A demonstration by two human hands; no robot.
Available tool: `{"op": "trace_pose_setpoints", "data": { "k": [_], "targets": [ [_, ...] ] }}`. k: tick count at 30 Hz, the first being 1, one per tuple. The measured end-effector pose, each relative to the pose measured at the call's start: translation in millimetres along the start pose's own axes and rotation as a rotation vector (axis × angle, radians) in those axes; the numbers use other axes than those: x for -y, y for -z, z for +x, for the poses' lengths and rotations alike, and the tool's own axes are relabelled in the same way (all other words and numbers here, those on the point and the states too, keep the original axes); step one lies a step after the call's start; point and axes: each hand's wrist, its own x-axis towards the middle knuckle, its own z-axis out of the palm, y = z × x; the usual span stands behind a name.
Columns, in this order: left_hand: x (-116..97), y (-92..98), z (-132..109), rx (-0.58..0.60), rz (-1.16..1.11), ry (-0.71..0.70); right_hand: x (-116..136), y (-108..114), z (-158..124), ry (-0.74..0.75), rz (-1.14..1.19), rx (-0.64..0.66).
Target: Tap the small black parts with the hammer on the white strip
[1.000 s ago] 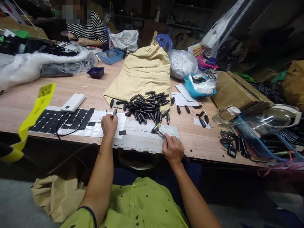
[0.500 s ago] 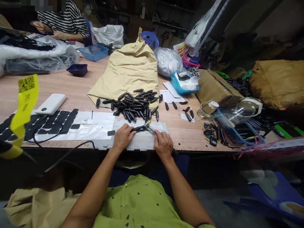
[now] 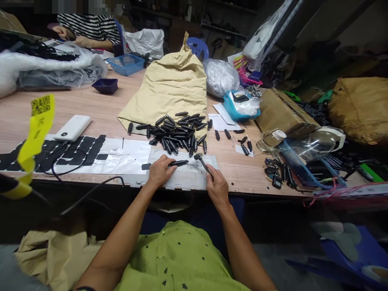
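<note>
My left hand [image 3: 160,171] is closed around one end of a slim black pen-shaped part [image 3: 179,163], which points right over a pale flat board [image 3: 184,182]. In my right hand [image 3: 217,186] is the handle of a small hammer [image 3: 198,156]. Its head is raised a little to the right of the black part, apart from it. Just beyond both hands lies a loose pile of similar black parts [image 3: 178,133], partly on a beige cloth bag [image 3: 176,81].
Left of the board are a white sheet with black stickers [image 3: 130,149], a white power bank [image 3: 73,128] and a black cable. A blue basket [image 3: 303,165], a cardboard box [image 3: 280,109] and a teal basket [image 3: 239,113] stand right. A person in striped sleeves [image 3: 91,28] sits across the table.
The hammer head has moved up and right, away from the black part, and my right hand has shifted right and slightly down. My left hand still holds the part. The view has shifted slightly.
</note>
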Motion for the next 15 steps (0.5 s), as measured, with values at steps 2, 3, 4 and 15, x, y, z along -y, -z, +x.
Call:
{"op": "trace_pose_setpoints", "data": {
  "k": [2,3,4,15],
  "targets": [
    [-1.2,0.6,0.0,-0.001,-0.005,0.007,4.4,2.5,-0.8,-0.020,0.102,-0.002],
    [-1.7,0.8,0.0,0.000,-0.006,0.011,7.4,3.0,-1.0,-0.030,0.153,0.012],
    [-2.2,1.0,0.0,0.000,-0.006,0.013,10.8,3.0,-1.1,-0.042,0.200,0.034],
    [-11.9,4.4,3.0,0.047,-0.025,0.095,40.4,-4.8,-6.8,0.160,0.293,0.173]
  ]
}}
